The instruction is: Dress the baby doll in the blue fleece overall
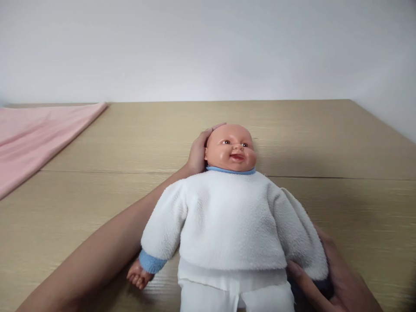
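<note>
A baby doll [230,221] in a fleecy white top with blue trim and white trousers lies face up in front of me. My left hand [198,149] cups the side and back of the doll's head [231,149]; most of its fingers are hidden behind it. At the lower right, my right hand [338,277] is wrapped round the end of the doll's sleeve [303,242], thumb in front and fingers mostly behind. Something dark shows beneath that sleeve, perhaps its cuff. The doll's other hand [139,275] sticks out of a blue cuff above my left forearm's side of the table.
A pink cloth [39,138] lies flat at the left of the wooden table [308,138]. A seam crosses the tabletop behind the doll. Beyond the far edge rises a plain pale wall [208,47].
</note>
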`<state>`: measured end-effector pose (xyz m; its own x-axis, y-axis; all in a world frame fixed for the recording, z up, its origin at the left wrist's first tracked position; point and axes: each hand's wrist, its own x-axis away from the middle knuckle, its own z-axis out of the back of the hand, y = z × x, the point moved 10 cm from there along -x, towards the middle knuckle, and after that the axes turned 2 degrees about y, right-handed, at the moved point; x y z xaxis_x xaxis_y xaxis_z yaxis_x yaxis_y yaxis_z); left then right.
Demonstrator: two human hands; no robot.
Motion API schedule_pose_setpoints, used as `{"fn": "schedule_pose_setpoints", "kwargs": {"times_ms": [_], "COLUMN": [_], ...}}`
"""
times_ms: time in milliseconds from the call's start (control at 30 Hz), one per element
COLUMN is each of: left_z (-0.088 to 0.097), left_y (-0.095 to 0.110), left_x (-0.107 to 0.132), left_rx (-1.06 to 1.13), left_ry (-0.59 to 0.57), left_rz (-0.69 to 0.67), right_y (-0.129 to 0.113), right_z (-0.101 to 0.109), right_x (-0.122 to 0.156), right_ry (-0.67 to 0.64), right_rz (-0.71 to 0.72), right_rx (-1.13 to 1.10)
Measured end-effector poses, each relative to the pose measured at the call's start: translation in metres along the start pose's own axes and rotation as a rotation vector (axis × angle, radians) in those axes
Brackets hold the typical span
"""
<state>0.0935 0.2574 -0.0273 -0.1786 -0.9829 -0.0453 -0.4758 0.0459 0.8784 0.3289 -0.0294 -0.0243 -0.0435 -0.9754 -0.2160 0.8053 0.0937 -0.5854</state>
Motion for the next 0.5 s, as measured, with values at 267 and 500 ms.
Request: {"fn": "schedule_pose_setpoints", "kwargs": {"times_ms": [267, 500], "left_z": [0.001, 0.003], "left_y": [-0.001, -0.001], "left_x": [0.0, 0.003], "left_rx": [0.017, 0.025], "left_ry": [0.016, 0.104], "left_rz": [0.01, 0.08], "right_y": [0.003, 0.011], "right_z": [-0.001, -0.005], "right_x": [0.0, 0.003], "right_ry": [-0.02, -0.04], "right_rz": [-0.004, -0.038], "right_rx": [-0.003, -0.052]}}
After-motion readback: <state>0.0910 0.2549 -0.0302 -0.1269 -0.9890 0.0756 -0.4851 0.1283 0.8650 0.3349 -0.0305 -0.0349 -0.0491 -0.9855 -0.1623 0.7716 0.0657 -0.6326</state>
